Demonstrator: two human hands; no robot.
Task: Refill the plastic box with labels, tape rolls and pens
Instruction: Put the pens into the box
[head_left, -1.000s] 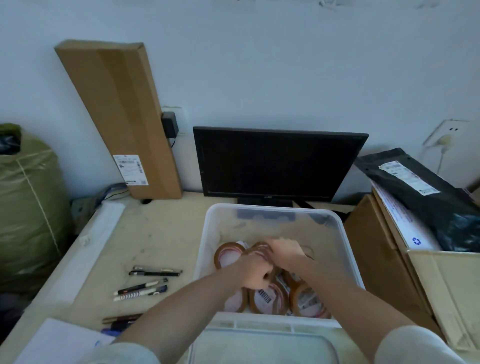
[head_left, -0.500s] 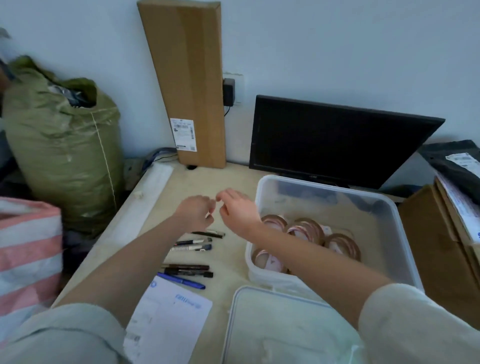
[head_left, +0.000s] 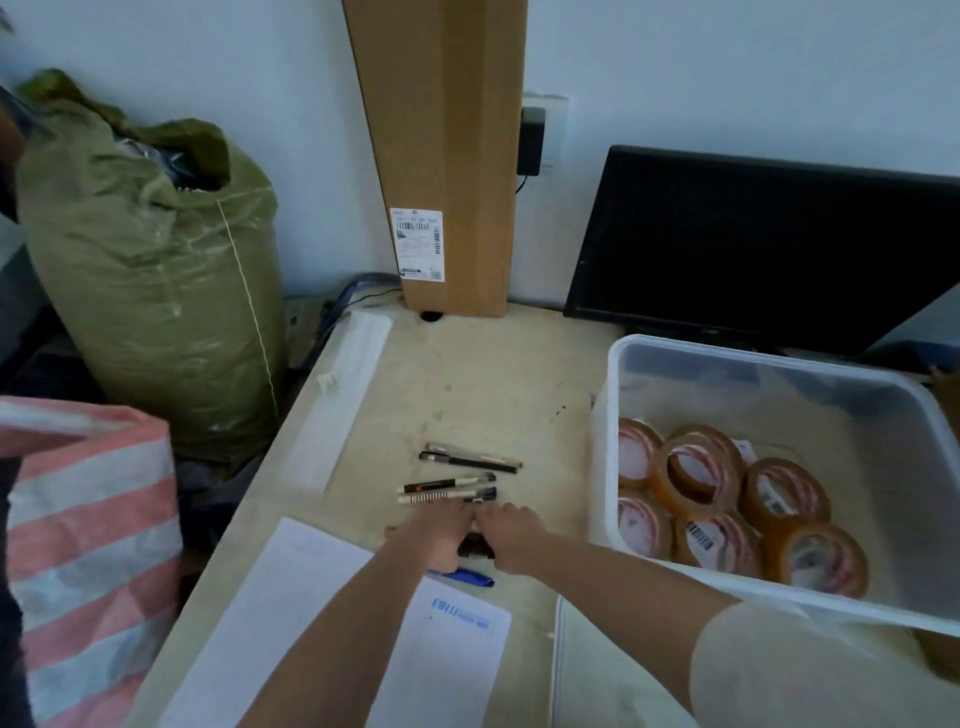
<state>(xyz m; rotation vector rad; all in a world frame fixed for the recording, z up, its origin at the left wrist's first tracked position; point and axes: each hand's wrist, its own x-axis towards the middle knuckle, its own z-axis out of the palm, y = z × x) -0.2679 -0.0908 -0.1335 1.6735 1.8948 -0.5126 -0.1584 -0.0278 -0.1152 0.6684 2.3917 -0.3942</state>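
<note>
My left hand (head_left: 439, 535) and right hand (head_left: 511, 538) press down side by side on some pens (head_left: 457, 486) on the desk (head_left: 488, 374). I cannot tell if they grip any. Tape rolls (head_left: 701, 473) sit in the box (head_left: 644, 348).

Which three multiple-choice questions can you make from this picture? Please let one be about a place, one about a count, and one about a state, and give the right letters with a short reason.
1. Where do the tape rolls lie?
A. inside the plastic box
B. on the white paper
C. on the monitor

2. How many tape rolls show in the box?
A. two
B. six
C. ten

3. What are the two hands doing?
A. holding up the box lid
B. resting inside the box
C. reaching down on the pens on the table

Answers:
1. A, since the rolls sit on the box floor at its near side.
2. B, since six brown rolls can be counted.
3. C, since the left hand and the right hand lie side by side over the nearer pens, left of the box.
</note>
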